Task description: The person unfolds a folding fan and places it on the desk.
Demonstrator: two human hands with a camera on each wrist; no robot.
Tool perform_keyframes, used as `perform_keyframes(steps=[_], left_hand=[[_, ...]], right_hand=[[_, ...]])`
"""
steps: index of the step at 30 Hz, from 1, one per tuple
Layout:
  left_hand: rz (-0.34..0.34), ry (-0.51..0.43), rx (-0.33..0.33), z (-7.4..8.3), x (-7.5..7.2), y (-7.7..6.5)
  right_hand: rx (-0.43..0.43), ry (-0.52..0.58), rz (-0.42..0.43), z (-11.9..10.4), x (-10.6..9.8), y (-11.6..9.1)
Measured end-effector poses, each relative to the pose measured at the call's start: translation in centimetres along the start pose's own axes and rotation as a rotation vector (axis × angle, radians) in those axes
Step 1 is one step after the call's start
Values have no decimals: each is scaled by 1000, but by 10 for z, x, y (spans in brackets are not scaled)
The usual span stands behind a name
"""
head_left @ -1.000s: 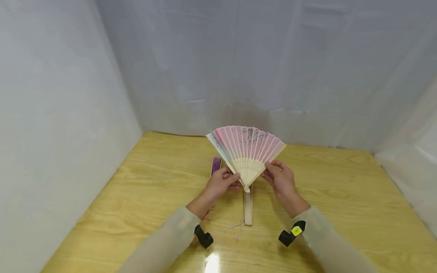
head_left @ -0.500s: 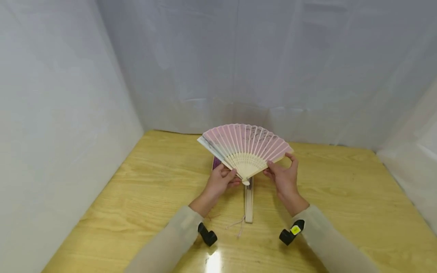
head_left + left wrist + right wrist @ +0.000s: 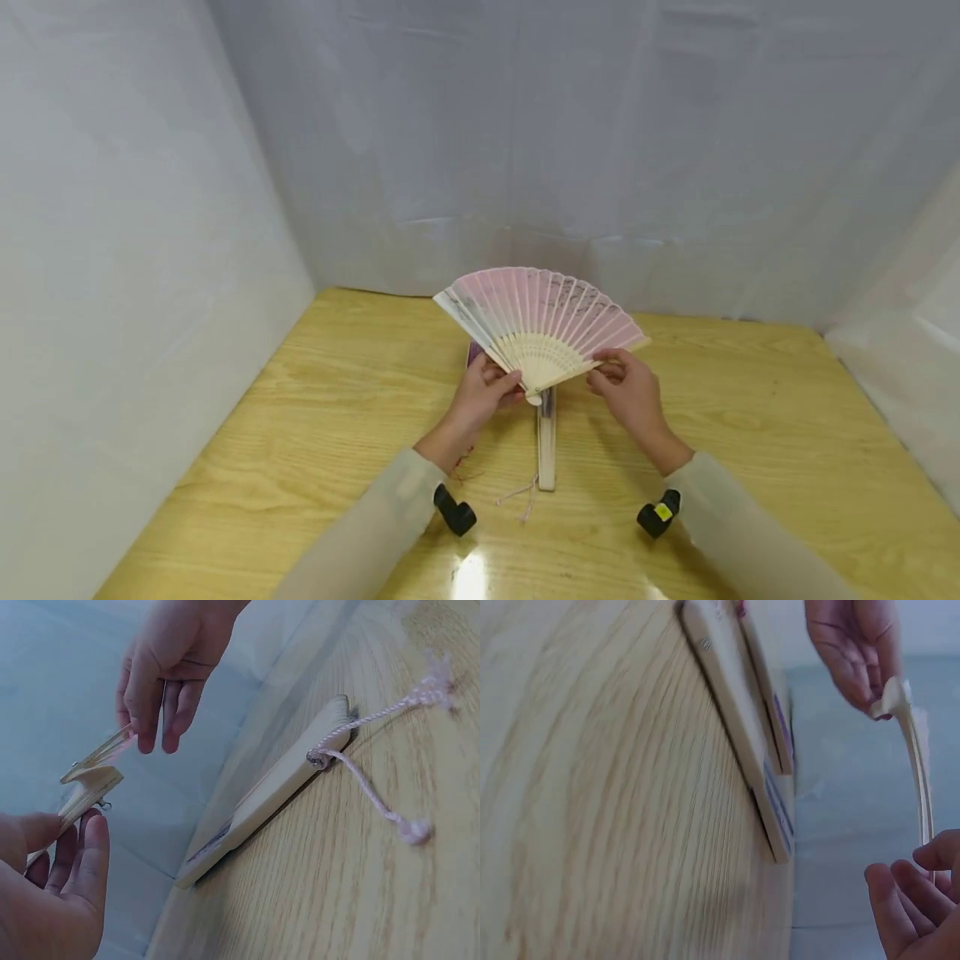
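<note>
A pink folding fan [image 3: 536, 308] with pale wooden ribs is spread wide and held up above the table. My left hand [image 3: 477, 398] pinches its left outer rib near the pivot, thumb on the near side. On the other edge, my right hand [image 3: 632, 398] pinches the right outer rib between thumb and fingers. Below the fan lies a folded fan [image 3: 547, 450] with a pale wooden guard; the left wrist view shows its pink cord [image 3: 367, 720]. Partly hidden behind my left hand is a purple folded fan [image 3: 474, 352].
The wooden table [image 3: 337, 400] runs back to a grey-white curtain [image 3: 510, 150]. More pale sheeting [image 3: 150, 250] hangs along the left side. A red tassel [image 3: 467, 458] lies beneath my left wrist.
The pink fan has spread wider. Its right edge has swung right and downward with my right hand, whose raised finger has come in to the rib. My left hand has risen slightly.
</note>
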State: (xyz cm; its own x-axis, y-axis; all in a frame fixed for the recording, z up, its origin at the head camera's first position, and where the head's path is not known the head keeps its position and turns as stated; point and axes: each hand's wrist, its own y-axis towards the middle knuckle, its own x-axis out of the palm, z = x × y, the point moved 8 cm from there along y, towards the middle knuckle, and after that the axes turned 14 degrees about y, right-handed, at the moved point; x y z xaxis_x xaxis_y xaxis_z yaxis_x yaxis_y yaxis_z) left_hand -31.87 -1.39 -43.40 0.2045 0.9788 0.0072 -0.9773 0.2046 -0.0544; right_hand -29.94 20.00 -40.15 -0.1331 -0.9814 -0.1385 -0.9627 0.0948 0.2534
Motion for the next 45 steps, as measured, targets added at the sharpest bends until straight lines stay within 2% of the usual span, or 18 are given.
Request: perform_keyframes(steps=[4, 9, 12, 16, 19, 21, 23, 29, 34, 40, 45], left_hand=[[27, -21, 2, 2, -3, 3], [47, -1, -1, 0, -6, 7], [53, 23, 2, 0, -9, 10], [69, 54, 15, 1, -11, 13], [81, 66, 14, 1, -14, 16], [82, 72, 10, 1, -14, 18], [81, 74, 2, 0, -15, 21], [71, 71, -15, -4, -14, 29], [69, 59, -9, -6, -12, 36], [49, 124, -41, -5, -6, 44], [47, 158, -87, 0, 5, 51]], right_hand=[[-151, -257, -33, -12, -1, -3], [-321, -585, -53, -28, 3, -9], [-402, -734, -71, -36, 7, -14], [-531, -838, -80, -45, 13, -22], [-629, -856, -86, -50, 17, -27], [-663, -861, -103, -51, 20, -30], [-655, -866, -127, -51, 22, -31], [-512, -906, -198, -45, 28, -31], [-447, -914, -232, -42, 32, -31], [-415, -945, -279, -36, 36, -36], [-444, -1000, -260, -35, 37, -40]])
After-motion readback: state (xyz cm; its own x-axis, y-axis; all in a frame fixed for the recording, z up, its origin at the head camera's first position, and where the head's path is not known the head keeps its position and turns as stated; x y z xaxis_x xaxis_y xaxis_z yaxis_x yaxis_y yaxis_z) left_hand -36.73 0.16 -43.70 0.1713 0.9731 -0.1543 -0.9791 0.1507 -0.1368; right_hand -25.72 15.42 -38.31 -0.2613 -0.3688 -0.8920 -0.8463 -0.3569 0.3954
